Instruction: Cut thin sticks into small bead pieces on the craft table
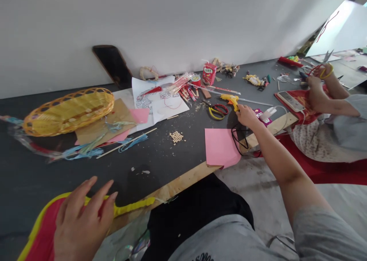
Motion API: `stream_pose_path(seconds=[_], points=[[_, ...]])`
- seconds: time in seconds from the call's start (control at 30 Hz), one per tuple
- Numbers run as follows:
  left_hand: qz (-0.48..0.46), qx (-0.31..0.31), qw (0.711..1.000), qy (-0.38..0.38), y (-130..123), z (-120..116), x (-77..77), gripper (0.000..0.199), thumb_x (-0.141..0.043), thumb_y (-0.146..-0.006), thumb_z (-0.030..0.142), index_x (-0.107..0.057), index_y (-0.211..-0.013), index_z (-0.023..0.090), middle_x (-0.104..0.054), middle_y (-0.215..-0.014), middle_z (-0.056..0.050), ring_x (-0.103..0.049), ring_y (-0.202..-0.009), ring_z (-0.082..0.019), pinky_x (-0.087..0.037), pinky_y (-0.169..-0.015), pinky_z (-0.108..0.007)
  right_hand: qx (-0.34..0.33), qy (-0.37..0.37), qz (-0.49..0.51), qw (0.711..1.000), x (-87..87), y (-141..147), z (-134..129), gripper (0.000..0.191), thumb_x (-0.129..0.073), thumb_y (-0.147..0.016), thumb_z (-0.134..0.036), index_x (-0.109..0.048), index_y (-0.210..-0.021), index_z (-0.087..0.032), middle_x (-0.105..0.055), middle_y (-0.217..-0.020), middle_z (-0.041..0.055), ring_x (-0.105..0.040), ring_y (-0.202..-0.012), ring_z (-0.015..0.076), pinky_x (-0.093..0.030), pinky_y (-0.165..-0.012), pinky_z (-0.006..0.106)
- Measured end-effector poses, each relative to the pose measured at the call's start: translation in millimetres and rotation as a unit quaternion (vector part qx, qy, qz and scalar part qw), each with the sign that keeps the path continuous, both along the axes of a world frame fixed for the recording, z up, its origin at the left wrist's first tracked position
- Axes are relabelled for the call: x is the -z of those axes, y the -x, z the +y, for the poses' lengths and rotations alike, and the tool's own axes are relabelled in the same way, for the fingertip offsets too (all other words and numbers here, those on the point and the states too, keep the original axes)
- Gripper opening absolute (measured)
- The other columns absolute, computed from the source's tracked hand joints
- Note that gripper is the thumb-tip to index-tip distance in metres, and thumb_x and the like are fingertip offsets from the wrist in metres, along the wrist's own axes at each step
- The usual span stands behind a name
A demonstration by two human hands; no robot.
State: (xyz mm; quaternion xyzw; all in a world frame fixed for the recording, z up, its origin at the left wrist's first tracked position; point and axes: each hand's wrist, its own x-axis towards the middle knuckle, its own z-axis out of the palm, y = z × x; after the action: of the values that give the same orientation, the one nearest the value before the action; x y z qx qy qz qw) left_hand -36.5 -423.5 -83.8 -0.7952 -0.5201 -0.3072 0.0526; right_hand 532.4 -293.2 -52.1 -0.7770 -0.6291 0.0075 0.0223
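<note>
My left hand (83, 221) lies over a red fan-shaped piece (48, 226) with yellow trim and a yellow-wrapped handle (136, 206), at the table's front left. Its fingers are stretched out and apart; the palm's contact with the piece is hidden. Reaching far forward, my right hand (247, 116) is closed on the grip of a yellow hot glue gun (229, 99), whose nozzle points left. A clear glue stick (255, 101) extends to the right behind it. Scissors (217, 111) with red and yellow handles lie just left of the gun.
A yellow woven basket (69, 113) stands at left near blue tassels (133, 142). Small wooden beads (176, 137) are heaped mid-table. Pink paper (220, 146) overhangs the front edge beside a black cable (236, 138). At right, another person's hands (317, 79) work over a red cloth.
</note>
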Motion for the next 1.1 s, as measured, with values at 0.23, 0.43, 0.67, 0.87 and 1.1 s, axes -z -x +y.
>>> stream_pose_path(seconds=[0.23,0.43,0.67,0.87,1.1], points=[[0.054,0.009,0.998,-0.032,-17,0,-12.1,0.083,-0.062,-0.092,0.023,-0.021,-0.157,0.056,-0.042,-0.162,0.000,-0.057,-0.134,-0.040,-0.050,-0.108,-0.063,0.004,0.023,-0.008,1.000,-13.0,-3,6,0.040,-0.048,-0.090,-0.017,-0.060,-0.128,-0.010,-0.068,-0.122,0.0225,-0.065,-0.108,0.0326,-0.048,-0.094,0.041],[0.051,-0.006,0.999,-0.012,-21,0,-22.4,0.080,-0.058,-0.095,0.025,-0.020,-0.157,0.059,-0.037,-0.164,0.004,-0.053,-0.138,-0.040,-0.047,-0.111,-0.064,-0.005,-0.050,0.033,0.998,-19.8,11,-6,0.044,-0.038,-0.096,-0.020,-0.057,-0.135,-0.014,-0.071,-0.121,0.0170,-0.067,-0.107,0.0299,-0.050,-0.089,0.039],[0.049,-0.023,0.998,0.015,-39,11,-32.7,0.044,-0.060,-0.096,0.026,-0.059,-0.140,0.032,-0.054,-0.146,-0.014,-0.051,-0.139,-0.039,-0.045,-0.113,-0.060,-0.199,-0.127,0.120,0.964,-26.3,99,-4,0.038,-0.036,-0.095,-0.016,-0.062,-0.123,-0.018,-0.075,-0.097,0.0100,-0.068,-0.085,0.0226,-0.047,-0.074,0.031],[0.062,-0.053,0.996,0.040,-48,13,-41.4,0.029,-0.055,-0.099,0.033,-0.066,-0.125,0.025,-0.051,-0.147,-0.016,-0.044,-0.145,-0.039,-0.041,-0.117,-0.059,-0.202,-0.009,0.004,0.979,-27.8,141,27,0.041,-0.046,-0.092,-0.012,-0.057,-0.132,-0.015,-0.065,-0.128,0.0189,-0.058,-0.120,0.0295,-0.045,-0.100,0.040],[0.079,-0.092,0.990,0.071,7,-13,-16.0,0.035,-0.056,-0.096,0.032,-0.066,-0.129,0.025,-0.048,-0.151,-0.017,-0.043,-0.145,-0.043,-0.039,-0.116,-0.066,-0.074,0.058,-0.056,0.994,-15.2,103,43,0.036,-0.050,-0.095,-0.021,-0.058,-0.127,-0.004,-0.064,-0.123,0.0275,-0.061,-0.116,0.0341,-0.045,-0.099,0.044]])
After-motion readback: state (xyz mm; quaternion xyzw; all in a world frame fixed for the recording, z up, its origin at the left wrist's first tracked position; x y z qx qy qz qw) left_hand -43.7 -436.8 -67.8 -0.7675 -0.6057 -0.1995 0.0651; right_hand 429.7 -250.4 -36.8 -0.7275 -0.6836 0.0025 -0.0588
